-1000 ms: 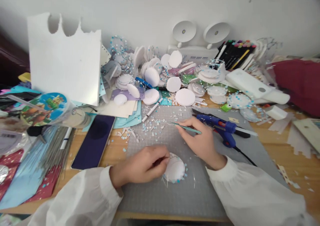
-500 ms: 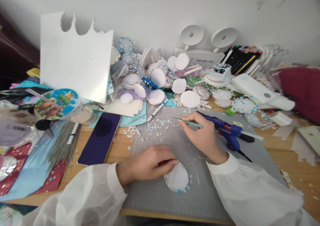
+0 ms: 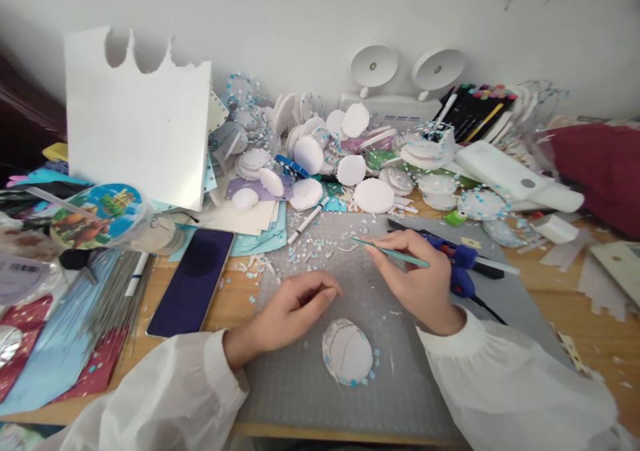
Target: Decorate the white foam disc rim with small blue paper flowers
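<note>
Where the worktop (image 3: 555,284) bears a gray mat (image 3: 410,398), the left hand (image 3: 295,311), curled, its grip unclear, has left the white disc (image 3: 354,352), which now lies unheld there. The right hand (image 3: 419,279) pinches green tweezers (image 3: 400,256) near tiny scraps (image 3: 300,251).

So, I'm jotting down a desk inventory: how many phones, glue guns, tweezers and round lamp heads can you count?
Phone: 1
Blue glue gun: 1
Tweezers, in the right hand: 1
Round lamp heads: 2
Total: 5
</note>
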`<state>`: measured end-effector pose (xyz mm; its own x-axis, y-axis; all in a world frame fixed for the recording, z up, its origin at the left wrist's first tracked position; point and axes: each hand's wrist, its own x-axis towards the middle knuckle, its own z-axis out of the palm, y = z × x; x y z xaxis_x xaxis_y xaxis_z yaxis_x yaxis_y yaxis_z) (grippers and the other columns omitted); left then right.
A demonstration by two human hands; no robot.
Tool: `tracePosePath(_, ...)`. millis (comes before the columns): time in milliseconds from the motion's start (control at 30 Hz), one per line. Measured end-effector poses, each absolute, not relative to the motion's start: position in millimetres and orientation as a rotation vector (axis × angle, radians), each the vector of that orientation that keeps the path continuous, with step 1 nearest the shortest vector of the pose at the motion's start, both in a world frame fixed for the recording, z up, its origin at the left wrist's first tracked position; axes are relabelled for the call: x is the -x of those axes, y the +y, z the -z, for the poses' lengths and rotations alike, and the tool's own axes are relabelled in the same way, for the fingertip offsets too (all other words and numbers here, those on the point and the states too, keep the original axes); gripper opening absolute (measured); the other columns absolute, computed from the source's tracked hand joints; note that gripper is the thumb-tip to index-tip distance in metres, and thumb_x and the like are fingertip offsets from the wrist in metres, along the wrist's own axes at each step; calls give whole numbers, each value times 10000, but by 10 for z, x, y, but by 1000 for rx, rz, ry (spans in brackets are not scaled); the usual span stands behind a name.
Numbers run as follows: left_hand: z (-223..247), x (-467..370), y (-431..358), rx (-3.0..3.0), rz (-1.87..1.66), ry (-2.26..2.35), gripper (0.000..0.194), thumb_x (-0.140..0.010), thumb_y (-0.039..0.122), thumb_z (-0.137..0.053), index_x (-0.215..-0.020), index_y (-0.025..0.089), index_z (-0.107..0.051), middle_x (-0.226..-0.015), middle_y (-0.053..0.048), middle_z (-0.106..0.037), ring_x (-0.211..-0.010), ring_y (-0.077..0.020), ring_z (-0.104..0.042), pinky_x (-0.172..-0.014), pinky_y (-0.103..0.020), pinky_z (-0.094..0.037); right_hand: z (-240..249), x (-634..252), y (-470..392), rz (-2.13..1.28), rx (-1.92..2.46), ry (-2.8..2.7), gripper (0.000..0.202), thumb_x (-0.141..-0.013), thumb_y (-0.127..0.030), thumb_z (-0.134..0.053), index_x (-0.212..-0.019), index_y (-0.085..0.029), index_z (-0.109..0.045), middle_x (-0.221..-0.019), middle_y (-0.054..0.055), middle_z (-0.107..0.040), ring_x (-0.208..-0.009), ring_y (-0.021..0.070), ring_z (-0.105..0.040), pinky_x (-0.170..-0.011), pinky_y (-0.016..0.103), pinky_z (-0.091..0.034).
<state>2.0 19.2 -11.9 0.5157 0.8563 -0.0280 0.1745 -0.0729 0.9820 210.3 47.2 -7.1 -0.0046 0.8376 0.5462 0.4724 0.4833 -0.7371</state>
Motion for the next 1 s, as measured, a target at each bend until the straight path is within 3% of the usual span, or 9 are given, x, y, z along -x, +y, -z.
tracePosePath(200, 129, -41, 214, -1360, -737, 940, 309, -907, 423, -535, -970, 125, -587, -598, 49, -423, -520, -88, -394, -479, -209, -297, 120, -2222, 174, -615, 1093, -1521, 151, -759, -129, -716, -779, -233, -608, -806, 44, -703, -774, 220, -701, -688, 354, -572)
tracePosePath(400, 124, -58, 227, -1378, -780, 952, 284, -911, 367, -552, -1088, 144, -558, -629, 54, -425, -543, -83, -392, -499, -203, -308, 75, -2180, 124, -826, 1090, -1412, 136, -771, -171, -718, -740, -227, -597, -755, 28, -677, -732, 206, -714, -652, 318, -590)
tracePosePath(567, 119, -77, 243, -1346, -800, 941, 373, -902, 353, -573, -1209, 152, -505, -643, 55, -433, -552, -81, -392, -502, -194, -313, 25, -2174, 127, -965, 1073, -1358, 124, -764, -190, -726, -729, -217, -610, -725, 20, -661, -719, 201, -718, -638, 299, -590)
tracePosePath(800, 118, -76, 244, -1352, -728, 908, 223, -886, 331, -586, -990, 134, -608, -630, 41, -434, -547, -85, -374, -489, -198, -305, -14, -2141, 71, -1020, 1008, -1361, 122, -768, -137, -708, -748, -216, -617, -719, 19, -664, -715, 186, -711, -633, 282, -582)
tracePosePath(1000, 95, -55, 247, -1372, -722, 941, 271, -918, 343, -522, -724, 158, -486, -619, 39, -425, -549, -85, -361, -508, -211, -295, 89, -2156, 117, -821, 1099, -1409, 151, -774, -114, -697, -776, -234, -606, -786, 29, -688, -782, 200, -706, -702, 319, -582)
